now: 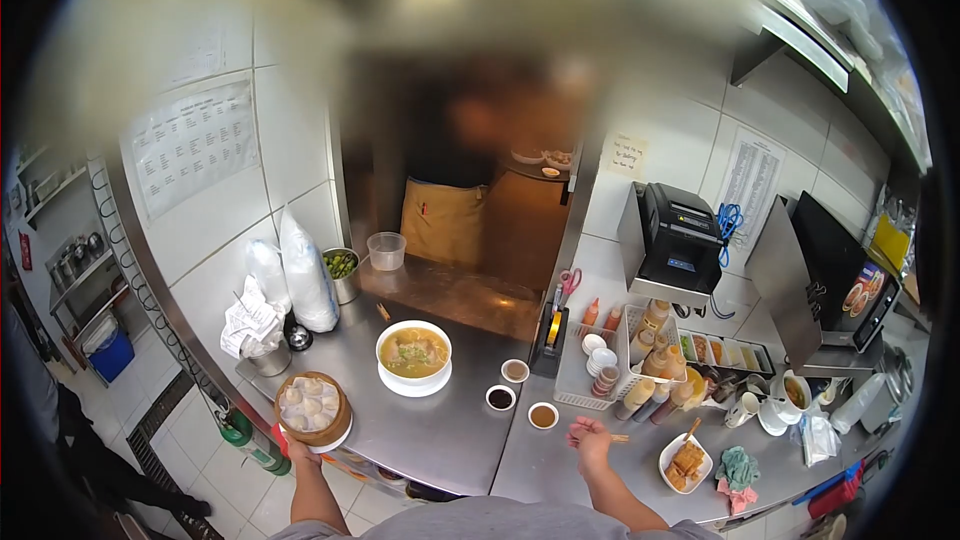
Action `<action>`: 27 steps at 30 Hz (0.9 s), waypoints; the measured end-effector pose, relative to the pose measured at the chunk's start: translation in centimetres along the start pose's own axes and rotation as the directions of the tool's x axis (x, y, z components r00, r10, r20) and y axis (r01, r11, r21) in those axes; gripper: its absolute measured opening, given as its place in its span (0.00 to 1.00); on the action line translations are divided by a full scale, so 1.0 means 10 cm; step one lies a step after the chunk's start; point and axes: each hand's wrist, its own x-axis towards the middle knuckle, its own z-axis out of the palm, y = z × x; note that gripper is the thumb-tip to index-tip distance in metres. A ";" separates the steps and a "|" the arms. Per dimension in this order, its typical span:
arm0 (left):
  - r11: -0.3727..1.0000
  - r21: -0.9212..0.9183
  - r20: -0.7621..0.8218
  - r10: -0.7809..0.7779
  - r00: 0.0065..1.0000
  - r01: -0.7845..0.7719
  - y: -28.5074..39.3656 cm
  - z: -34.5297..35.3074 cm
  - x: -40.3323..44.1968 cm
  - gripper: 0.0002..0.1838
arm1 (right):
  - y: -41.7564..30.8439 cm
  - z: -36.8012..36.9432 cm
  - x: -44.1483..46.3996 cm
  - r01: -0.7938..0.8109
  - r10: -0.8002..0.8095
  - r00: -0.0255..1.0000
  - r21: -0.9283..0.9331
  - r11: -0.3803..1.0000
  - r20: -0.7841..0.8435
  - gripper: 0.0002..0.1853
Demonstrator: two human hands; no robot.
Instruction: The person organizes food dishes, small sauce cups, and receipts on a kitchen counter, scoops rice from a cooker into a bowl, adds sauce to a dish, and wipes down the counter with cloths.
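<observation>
My left hand grips the edge of a white plate at the front left of the counter. On that plate stands a round bamboo steamer holding several pale dumplings; something red shows beside my fingers. My right hand hovers over the counter with its fingers loosely apart, and I see nothing in it. Close by are a cup of brown sauce, a cup of dark sauce and a third small cup. A small wooden piece shows just right of my right hand.
A white bowl of soup stands mid-counter before the pass window, where a person in a tan apron stands. Rightward are a basket of sauce bottles, a bowl of fried pieces, cloths and a printer.
</observation>
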 end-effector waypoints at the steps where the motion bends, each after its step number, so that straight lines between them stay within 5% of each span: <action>1: 1.000 0.022 -0.110 0.022 0.994 -0.019 0.00 0.02 -0.04 0.36 | 0.01 -0.01 -0.02 -0.009 0.009 1.000 0.021 1.000 0.015 0.12; 3: 0.999 0.038 -0.220 0.041 0.975 -0.033 -0.02 0.02 -0.18 0.35 | 0.01 -0.06 -0.04 -0.008 0.007 1.000 0.011 1.000 0.030 0.12; 6: 0.990 -0.029 -0.041 0.136 0.990 -0.137 -0.07 -0.11 -0.37 0.35 | -0.07 -0.21 -0.06 -0.009 0.010 0.999 -0.004 1.000 0.043 0.11; 10: 0.997 0.082 0.006 0.017 1.000 -0.017 0.05 0.23 -1.11 0.34 | -0.15 -0.56 -0.09 -0.025 0.025 0.999 -0.026 0.999 0.022 0.10; 13: 0.982 0.184 0.245 0.003 0.969 -0.050 -0.15 0.32 -1.47 0.33 | -0.20 -0.88 -0.07 -0.056 0.056 0.998 -0.007 0.998 0.007 0.10; 16: 0.956 0.290 0.153 -0.083 0.985 0.036 -0.54 0.57 -2.12 0.25 | -0.18 -1.28 -0.04 -0.009 0.008 0.999 0.036 0.999 0.049 0.09; 21: 0.930 0.242 0.281 -0.341 0.897 0.277 -1.51 0.67 -2.81 0.28 | -0.31 -1.75 0.00 -0.076 0.076 0.997 0.004 0.997 0.014 0.07; 27: 0.874 0.344 0.140 -0.409 0.902 0.343 -2.20 0.73 -3.54 0.31 | -0.34 -2.09 0.00 -0.105 0.103 0.991 0.020 0.994 0.091 0.08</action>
